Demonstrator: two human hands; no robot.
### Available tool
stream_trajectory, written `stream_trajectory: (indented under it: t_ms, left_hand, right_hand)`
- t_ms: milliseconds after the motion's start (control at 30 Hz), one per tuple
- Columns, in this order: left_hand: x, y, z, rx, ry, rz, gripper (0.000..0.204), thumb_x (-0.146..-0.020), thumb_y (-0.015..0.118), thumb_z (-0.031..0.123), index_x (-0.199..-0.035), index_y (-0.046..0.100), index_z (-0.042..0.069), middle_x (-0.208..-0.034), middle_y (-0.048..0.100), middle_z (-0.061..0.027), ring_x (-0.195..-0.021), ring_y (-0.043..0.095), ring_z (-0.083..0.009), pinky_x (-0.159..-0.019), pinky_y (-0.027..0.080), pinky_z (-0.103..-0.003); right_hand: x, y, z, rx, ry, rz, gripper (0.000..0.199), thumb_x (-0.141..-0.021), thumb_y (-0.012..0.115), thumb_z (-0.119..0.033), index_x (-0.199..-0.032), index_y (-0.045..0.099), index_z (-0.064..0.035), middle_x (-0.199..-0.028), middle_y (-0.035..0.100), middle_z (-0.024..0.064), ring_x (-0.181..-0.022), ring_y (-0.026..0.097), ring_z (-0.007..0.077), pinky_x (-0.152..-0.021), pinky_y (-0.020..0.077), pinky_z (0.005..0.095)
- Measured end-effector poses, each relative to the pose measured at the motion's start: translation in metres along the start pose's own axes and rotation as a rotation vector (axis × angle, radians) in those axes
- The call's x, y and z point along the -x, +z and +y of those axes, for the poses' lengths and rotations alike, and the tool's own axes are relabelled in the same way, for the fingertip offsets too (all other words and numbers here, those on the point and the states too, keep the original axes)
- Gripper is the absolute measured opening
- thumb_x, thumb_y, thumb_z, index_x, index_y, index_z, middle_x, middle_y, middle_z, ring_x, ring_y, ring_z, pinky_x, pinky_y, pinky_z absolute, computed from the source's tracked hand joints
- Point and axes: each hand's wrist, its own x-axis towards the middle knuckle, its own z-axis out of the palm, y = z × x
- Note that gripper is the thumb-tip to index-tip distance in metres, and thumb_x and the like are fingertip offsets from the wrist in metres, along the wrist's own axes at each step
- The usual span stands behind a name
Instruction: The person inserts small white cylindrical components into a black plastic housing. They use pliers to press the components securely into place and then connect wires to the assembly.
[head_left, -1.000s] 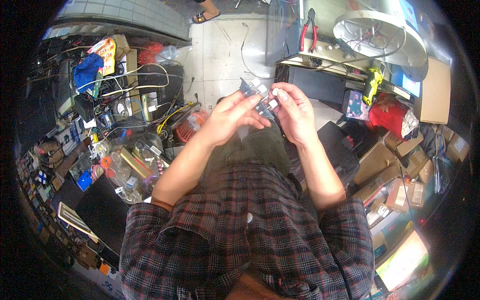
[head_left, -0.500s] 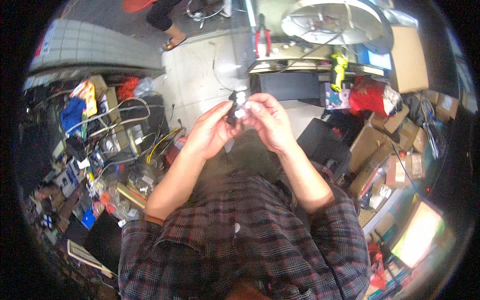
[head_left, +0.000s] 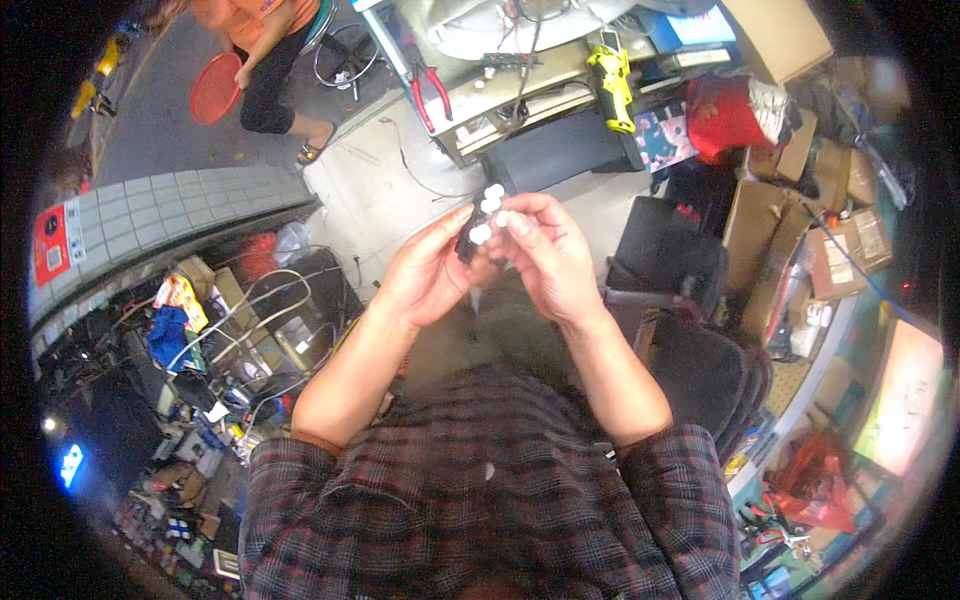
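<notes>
I hold a small dark block with several round white ends (head_left: 482, 218) up in front of me with both hands. My left hand (head_left: 430, 272) grips it from the left and below. My right hand (head_left: 548, 252) closes on it from the right, fingertips on the white ends. Most of the block's body is hidden by my fingers. My plaid sleeves fill the lower middle of the view.
A cluttered workbench (head_left: 520, 95) with red-handled pliers (head_left: 428, 88) and a yellow tool (head_left: 613, 80) stands ahead. Cardboard boxes (head_left: 790, 160) pile up at right beside a black chair (head_left: 690, 350). Cables and parts (head_left: 240, 330) crowd the left. A person (head_left: 265, 60) holding a red disc stands far left.
The view has tilted so my hands and the block sit lower and more central. The block's white ends now face the camera. A person with a red disc has come into view.
</notes>
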Motion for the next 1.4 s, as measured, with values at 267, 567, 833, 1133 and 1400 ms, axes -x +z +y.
stream_trajectory:
  t_ms: [267, 567, 833, 1133, 1400]
  left_hand:
    - [-0.056, 0.050, -0.035, -0.137, -0.088, 0.101, 0.031, -0.106, 0.055, 0.029, -0.118, 0.061, 0.001, -0.094, 0.066, -0.0078, -0.077, 0.060, -0.0134, -0.063, 0.052, -0.024]
    - [-0.107, 0.062, -0.066, -0.113, -0.250, 0.052, 0.033, -0.107, 0.053, 0.029, -0.122, 0.058, -0.001, -0.092, 0.063, -0.0068, -0.074, 0.057, -0.0122, -0.059, 0.049, -0.022]
    - [-0.119, 0.082, -0.057, -0.215, -0.298, 0.073, 0.037, -0.105, 0.057, 0.031, -0.125, 0.058, 0.000, -0.091, 0.064, -0.0059, -0.066, 0.055, -0.0097, -0.058, 0.046, -0.021]
    - [-0.112, 0.090, -0.046, -0.455, -0.136, -0.016, 0.038, -0.104, 0.057, 0.023, -0.137, 0.057, 0.003, -0.112, 0.070, -0.0053, -0.088, 0.065, -0.0106, -0.066, 0.047, -0.023]
    - [-0.094, 0.102, -0.057, -0.744, 0.034, -0.025, 0.049, -0.103, 0.062, 0.026, -0.144, 0.048, 0.003, -0.111, 0.070, -0.0030, -0.090, 0.066, -0.0082, -0.062, 0.047, -0.020]
  right_hand:
    - [0.010, -0.058, -0.030, -0.119, -0.155, 0.034, 0.019, -0.103, 0.061, -0.011, -0.120, 0.060, -0.0017, -0.103, 0.069, 0.0070, -0.092, 0.067, 0.0147, -0.085, 0.0556, 0.0302]
    - [0.023, -0.099, -0.046, -0.251, -0.291, 0.113, 0.019, -0.104, 0.059, -0.011, -0.121, 0.060, -0.0012, -0.104, 0.070, 0.0077, -0.092, 0.070, 0.0168, -0.085, 0.0575, 0.0306]
    - [0.019, -0.099, -0.052, -0.281, -0.323, 0.122, 0.021, -0.105, 0.058, -0.013, -0.122, 0.059, -0.0010, -0.106, 0.068, 0.0090, -0.092, 0.069, 0.0182, -0.087, 0.0577, 0.0341]
    - [0.025, -0.100, -0.050, -0.291, -0.296, 0.153, 0.019, -0.104, 0.060, -0.016, -0.118, 0.061, -0.0039, -0.103, 0.069, 0.0055, -0.092, 0.067, 0.0151, -0.085, 0.0562, 0.0320]
    - [0.033, -0.101, -0.035, -0.477, -0.266, 0.210, 0.016, -0.105, 0.058, -0.016, -0.118, 0.057, -0.0059, -0.107, 0.068, 0.0072, -0.095, 0.067, 0.0177, -0.086, 0.0570, 0.0346]
